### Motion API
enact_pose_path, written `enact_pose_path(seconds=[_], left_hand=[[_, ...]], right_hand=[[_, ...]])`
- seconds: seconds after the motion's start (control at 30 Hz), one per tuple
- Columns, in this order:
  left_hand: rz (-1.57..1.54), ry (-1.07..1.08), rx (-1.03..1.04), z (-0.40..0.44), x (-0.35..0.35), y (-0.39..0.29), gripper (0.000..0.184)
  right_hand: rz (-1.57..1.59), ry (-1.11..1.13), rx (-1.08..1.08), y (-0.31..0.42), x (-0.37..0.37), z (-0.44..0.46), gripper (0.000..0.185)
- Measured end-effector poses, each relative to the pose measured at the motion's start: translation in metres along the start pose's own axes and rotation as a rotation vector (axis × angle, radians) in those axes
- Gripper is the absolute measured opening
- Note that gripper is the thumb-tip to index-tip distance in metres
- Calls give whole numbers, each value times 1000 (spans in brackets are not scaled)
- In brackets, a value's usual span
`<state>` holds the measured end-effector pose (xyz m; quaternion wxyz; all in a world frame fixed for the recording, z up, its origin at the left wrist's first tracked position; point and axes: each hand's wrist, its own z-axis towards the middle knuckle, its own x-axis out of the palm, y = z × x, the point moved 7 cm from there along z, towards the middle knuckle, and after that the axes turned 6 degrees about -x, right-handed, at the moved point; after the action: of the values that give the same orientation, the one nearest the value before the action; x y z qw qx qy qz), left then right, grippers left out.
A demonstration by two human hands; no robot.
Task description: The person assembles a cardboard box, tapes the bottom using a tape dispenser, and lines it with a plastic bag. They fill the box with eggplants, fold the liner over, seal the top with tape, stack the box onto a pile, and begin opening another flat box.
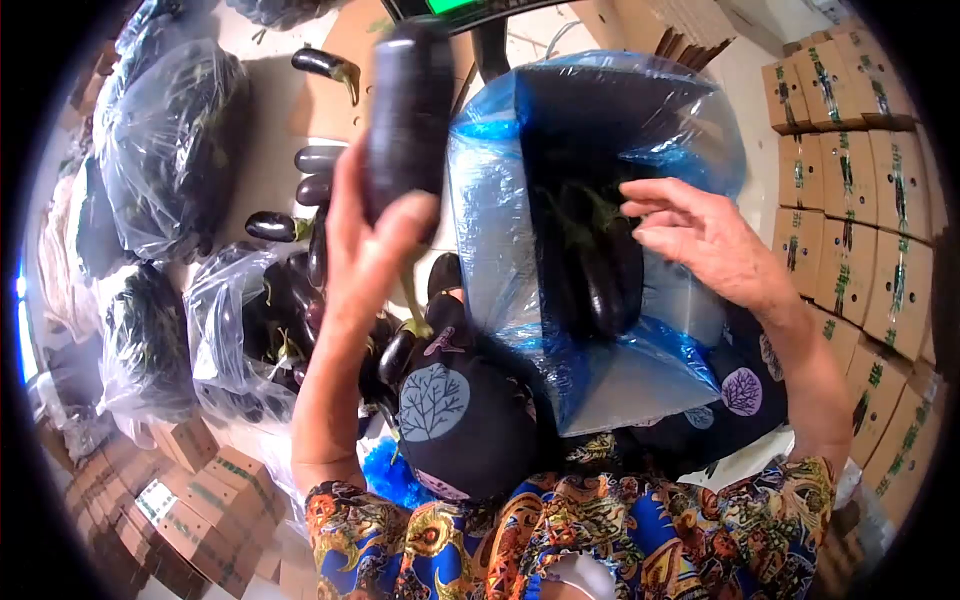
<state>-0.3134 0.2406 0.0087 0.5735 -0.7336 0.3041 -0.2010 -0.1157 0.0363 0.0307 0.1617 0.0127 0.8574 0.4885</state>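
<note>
My left hand (pixel 385 225) is closed around a large dark eggplant (pixel 410 110), held up left of a box lined with blue plastic; the eggplant is slightly blurred. My right hand (pixel 705 235) hovers over the right part of the box, fingers apart and nothing in them. Inside the blue plastic liner (pixel 490 230), several eggplants (pixel 605 275) lie with their green stems toward the far side. The box's far inner part is in shadow. More loose eggplants (pixel 270 226) lie on the floor to the left, near my left forearm.
Clear plastic bags full of eggplants (pixel 175 150) stand at the left. Taped cardboard boxes (pixel 850 190) are stacked along the right, and more cardboard boxes (pixel 215 510) sit at the lower left. A dark-framed device with a green screen (pixel 455 8) is at the top.
</note>
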Motion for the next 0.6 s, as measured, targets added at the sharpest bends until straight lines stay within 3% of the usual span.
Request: enact_pose_path(seconds=[0.1,0.2,0.23,0.3,0.37,0.6], left_hand=[[170,306,203,-13,57,-34,83],[242,434,335,-18,103,-43,84],[29,488,208,-18,115,-40,84],[17,520,270,-17,127,-37,86],[187,527,357,-20,132,-42,88],[333,616,230,-21,144,-28,96]], right_hand=[[304,1,-305,23,7,-4,58],[488,16,-313,40,-6,-10,62],[528,-15,-328,37,-12,-13,62],[582,-70,-345,32,-19,-21,64],[622,-69,-360,25,-21,-26,66],[605,-63,-287,11,-19,-26,61]])
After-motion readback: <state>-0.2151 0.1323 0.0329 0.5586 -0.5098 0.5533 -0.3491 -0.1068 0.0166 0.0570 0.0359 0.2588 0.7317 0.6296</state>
